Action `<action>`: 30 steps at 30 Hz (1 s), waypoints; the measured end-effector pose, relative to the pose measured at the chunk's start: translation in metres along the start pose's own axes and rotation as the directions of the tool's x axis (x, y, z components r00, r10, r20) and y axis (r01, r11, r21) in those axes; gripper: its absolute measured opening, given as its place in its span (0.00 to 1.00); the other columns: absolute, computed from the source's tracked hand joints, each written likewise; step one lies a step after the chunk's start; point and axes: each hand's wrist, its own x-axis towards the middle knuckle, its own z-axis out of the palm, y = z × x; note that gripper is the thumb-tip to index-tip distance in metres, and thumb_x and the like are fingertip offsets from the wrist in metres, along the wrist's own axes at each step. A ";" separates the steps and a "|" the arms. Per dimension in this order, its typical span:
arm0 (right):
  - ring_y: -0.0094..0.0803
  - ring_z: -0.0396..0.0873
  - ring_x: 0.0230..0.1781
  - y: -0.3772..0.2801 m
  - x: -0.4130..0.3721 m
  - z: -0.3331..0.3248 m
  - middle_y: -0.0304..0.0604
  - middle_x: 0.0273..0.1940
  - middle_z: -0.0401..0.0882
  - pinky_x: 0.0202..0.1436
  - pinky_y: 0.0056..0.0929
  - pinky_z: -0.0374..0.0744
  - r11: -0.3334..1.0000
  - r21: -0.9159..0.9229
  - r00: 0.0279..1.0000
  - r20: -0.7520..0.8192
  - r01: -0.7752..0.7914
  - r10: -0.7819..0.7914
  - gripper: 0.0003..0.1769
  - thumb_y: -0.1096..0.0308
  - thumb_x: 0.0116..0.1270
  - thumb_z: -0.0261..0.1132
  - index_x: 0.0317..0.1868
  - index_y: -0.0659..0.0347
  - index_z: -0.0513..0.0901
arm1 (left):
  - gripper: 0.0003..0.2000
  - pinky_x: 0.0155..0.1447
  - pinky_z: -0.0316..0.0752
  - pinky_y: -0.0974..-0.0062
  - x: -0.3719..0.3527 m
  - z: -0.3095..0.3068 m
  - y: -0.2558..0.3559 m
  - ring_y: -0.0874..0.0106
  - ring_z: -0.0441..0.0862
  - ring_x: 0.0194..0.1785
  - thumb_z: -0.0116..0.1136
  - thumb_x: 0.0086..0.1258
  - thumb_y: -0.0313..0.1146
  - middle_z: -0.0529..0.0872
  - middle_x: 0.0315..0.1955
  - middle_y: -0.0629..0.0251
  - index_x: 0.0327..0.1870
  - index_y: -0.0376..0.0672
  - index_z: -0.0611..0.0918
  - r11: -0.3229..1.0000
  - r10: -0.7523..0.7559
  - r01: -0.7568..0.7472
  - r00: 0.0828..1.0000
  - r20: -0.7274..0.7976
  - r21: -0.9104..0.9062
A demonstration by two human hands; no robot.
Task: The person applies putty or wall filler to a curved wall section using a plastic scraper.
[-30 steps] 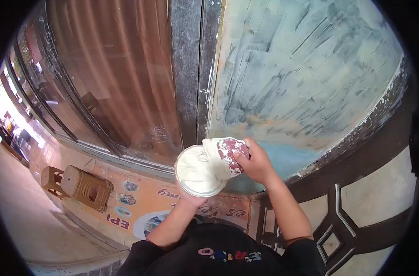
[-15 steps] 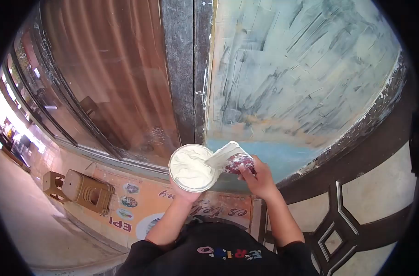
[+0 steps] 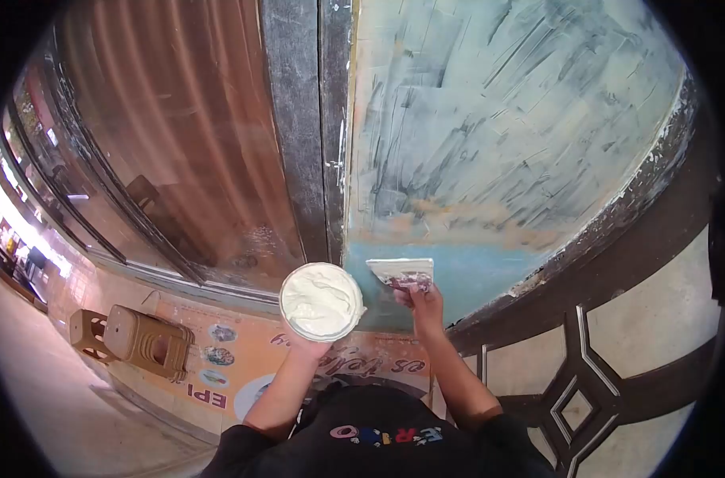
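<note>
Head view: swirled white paste (image 3: pixel 321 299) fills a round tub (image 3: pixel 322 339).

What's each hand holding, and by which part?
The left hand holds the tub of white paste at its near underside; the right hand grips the scraper by its reddish, paste-smeared end.

Stools (image 3: pixel 127 331): brown, lower left of the frame
Banner (image 3: pixel 255 350): orange, lettered, lower centre-left
Curtain (image 3: pixel 163 119): reddish-brown, pleated, upper left
Panelling (image 3: pixel 649 342): pale, dark-trimmed, lower right
</note>
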 end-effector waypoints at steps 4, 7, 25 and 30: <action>0.29 0.85 0.41 0.003 0.028 0.015 0.43 0.43 0.84 0.46 0.29 0.84 0.984 0.129 0.985 -0.105 -0.124 0.138 0.15 0.64 0.78 0.60 0.58 0.63 0.74 | 0.37 0.75 0.55 0.27 -0.009 -0.008 0.010 0.45 0.66 0.75 0.43 0.72 0.64 0.69 0.73 0.52 0.75 0.48 0.68 0.994 0.008 -0.014 0.998 -0.059 -0.107; 0.28 0.85 0.37 0.021 0.055 0.019 0.41 0.42 0.84 0.41 0.28 0.84 0.976 0.205 0.980 -0.164 -0.074 0.108 0.16 0.62 0.78 0.60 0.59 0.63 0.73 | 0.36 0.75 0.56 0.28 -0.018 -0.002 0.015 0.45 0.67 0.74 0.43 0.73 0.64 0.69 0.73 0.52 0.75 0.48 0.68 0.996 0.020 -0.023 0.999 -0.034 -0.089; 0.23 0.80 0.32 0.038 0.070 0.006 0.39 0.40 0.84 0.35 0.25 0.79 0.997 0.055 0.968 -0.245 0.062 -0.047 0.16 0.59 0.80 0.58 0.56 0.63 0.76 | 0.34 0.74 0.56 0.27 -0.031 0.016 0.030 0.46 0.68 0.74 0.44 0.73 0.64 0.72 0.72 0.54 0.72 0.50 0.72 0.991 -0.092 0.106 0.983 -0.158 0.081; 0.23 0.79 0.30 0.089 0.028 -0.033 0.38 0.38 0.84 0.32 0.24 0.77 0.994 0.049 0.978 -0.181 -0.094 0.101 0.17 0.57 0.80 0.59 0.55 0.62 0.77 | 0.33 0.74 0.56 0.27 -0.032 0.014 0.025 0.47 0.67 0.74 0.43 0.75 0.62 0.71 0.72 0.54 0.73 0.49 0.70 0.982 -0.146 0.155 0.985 -0.091 0.111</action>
